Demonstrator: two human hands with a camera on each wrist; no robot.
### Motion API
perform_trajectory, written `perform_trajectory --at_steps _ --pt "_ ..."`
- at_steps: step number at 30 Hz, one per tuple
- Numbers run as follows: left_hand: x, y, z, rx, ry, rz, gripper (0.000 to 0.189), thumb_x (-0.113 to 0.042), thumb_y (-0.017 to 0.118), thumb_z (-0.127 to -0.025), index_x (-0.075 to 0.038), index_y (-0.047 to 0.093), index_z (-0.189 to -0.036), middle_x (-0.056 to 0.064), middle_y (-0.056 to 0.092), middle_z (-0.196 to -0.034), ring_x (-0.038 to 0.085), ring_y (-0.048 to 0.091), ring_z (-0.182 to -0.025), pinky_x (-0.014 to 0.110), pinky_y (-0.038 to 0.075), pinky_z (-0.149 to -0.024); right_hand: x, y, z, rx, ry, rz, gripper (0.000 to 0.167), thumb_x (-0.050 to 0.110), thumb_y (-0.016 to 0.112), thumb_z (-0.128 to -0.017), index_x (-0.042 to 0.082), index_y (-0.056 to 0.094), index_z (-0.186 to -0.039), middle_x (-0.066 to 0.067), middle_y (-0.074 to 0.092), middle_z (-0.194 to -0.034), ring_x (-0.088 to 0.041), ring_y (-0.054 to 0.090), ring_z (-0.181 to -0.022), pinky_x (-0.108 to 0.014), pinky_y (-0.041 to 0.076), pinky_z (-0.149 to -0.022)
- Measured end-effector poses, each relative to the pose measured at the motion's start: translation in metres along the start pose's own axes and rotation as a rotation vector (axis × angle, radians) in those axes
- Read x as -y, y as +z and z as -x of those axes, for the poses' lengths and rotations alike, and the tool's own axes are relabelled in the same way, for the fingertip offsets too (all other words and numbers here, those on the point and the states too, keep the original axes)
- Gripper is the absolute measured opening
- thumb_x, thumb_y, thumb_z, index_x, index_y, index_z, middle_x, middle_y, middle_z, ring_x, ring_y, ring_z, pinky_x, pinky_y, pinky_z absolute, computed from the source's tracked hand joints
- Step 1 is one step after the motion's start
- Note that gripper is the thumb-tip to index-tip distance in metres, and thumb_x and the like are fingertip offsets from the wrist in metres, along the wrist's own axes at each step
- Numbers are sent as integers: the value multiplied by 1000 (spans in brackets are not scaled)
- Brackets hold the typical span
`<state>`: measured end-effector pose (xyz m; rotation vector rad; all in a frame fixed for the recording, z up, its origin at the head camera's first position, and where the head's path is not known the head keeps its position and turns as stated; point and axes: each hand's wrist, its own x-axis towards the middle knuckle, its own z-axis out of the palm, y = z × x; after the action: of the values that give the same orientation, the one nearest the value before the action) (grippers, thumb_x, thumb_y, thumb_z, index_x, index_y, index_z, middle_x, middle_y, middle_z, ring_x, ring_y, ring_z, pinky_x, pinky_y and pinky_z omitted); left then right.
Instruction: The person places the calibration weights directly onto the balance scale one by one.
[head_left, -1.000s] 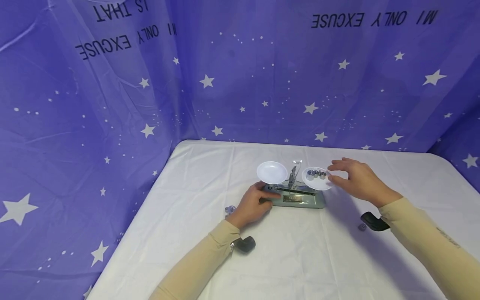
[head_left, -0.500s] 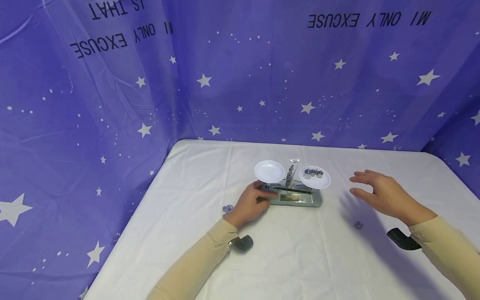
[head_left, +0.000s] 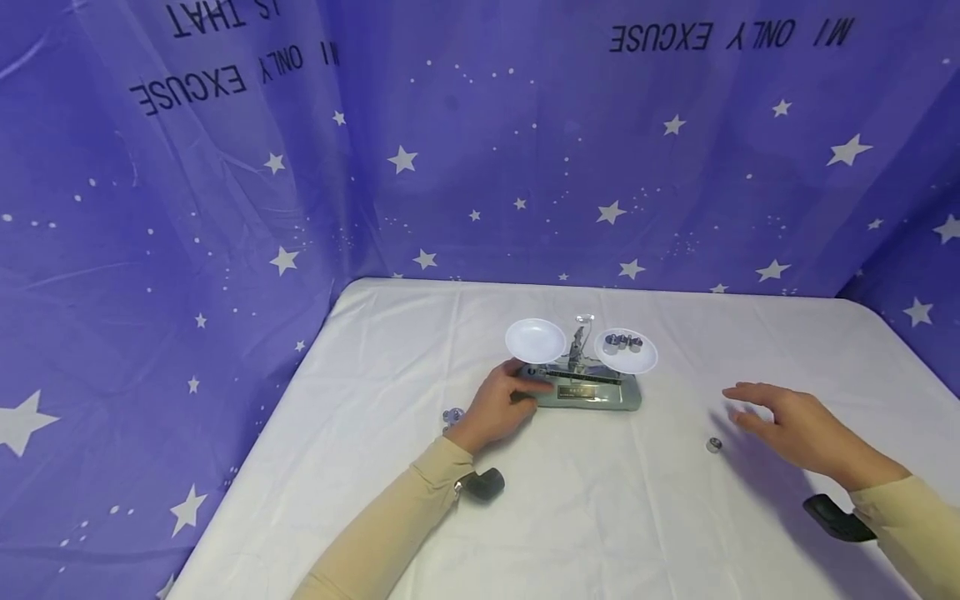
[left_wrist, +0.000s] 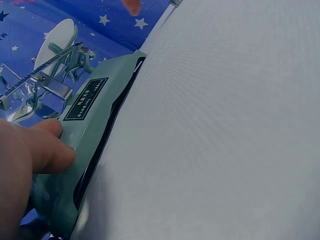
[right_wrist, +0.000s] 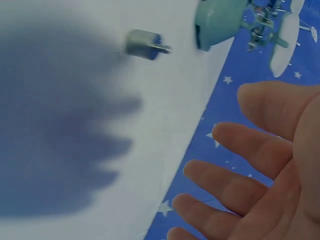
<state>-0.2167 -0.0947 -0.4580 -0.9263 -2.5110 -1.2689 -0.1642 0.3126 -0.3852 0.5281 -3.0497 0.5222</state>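
A green-based balance scale (head_left: 611, 400) stands on the white-covered table, with two white pans. Its left pan (head_left: 536, 340) is bare; the right pan (head_left: 633, 360) bears several small metal weights (head_left: 622, 342) and sits lower. My left hand (head_left: 495, 410) holds the left end of the base, thumb and a finger lying on the green casing (left_wrist: 92, 132) in the left wrist view. To the right of the scale, my right hand (head_left: 810, 435) hovers with spread fingers and nothing in them. A single metal weight (head_left: 714, 445) lies just left of its fingertips, also seen as a knobbed cylinder (right_wrist: 144, 44).
More small metal weights (head_left: 452, 416) lie beside my left wrist, partly hidden by it. A blue curtain (head_left: 495, 150) with white stars hangs behind the table (head_left: 600, 517) and along its left side.
My right hand has left the right pan and moved right and toward me, near the loose weight. The left hand stays on the base; the view has shifted slightly.
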Motion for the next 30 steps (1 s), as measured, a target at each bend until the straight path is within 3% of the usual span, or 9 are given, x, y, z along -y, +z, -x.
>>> perform_trajectory --at_steps 3,10,21,30 --pt "0 -1 0 -3 -10 3 32 -2 62 -81 -6 81 -106 18 63 -139 36 56 -134 46 45 -115 -5 7 5 23 13 -26 37 18 68 -96 -1 67 -128 -35 61 -134 -55 60 -118 -62 52 -88" --pt "0 -1 0 -1 -22 12 32 -1 62 -81 -5 81 -106 18 64 -139 36 56 -135 46 44 -115 -13 25 12 -29 -17 -15 34 12 73 -90 0 71 -121 -32 66 -126 -54 65 -110 -62 53 -88" --pt "2 1 -1 -1 10 16 33 -1 60 -81 -6 81 -107 17 65 -138 35 55 -136 46 45 -115 -11 38 19 12 13 -90 37 22 71 -94 -2 71 -122 -37 59 -133 -58 61 -115 -67 51 -90" --pt "4 2 0 -2 5 11 32 -2 62 -81 -6 81 -107 17 63 -141 35 56 -135 47 45 -115 -6 46 18 -10 -10 -80 32 18 76 -89 -1 76 -114 -41 57 -132 -64 52 -122 -72 44 -94"
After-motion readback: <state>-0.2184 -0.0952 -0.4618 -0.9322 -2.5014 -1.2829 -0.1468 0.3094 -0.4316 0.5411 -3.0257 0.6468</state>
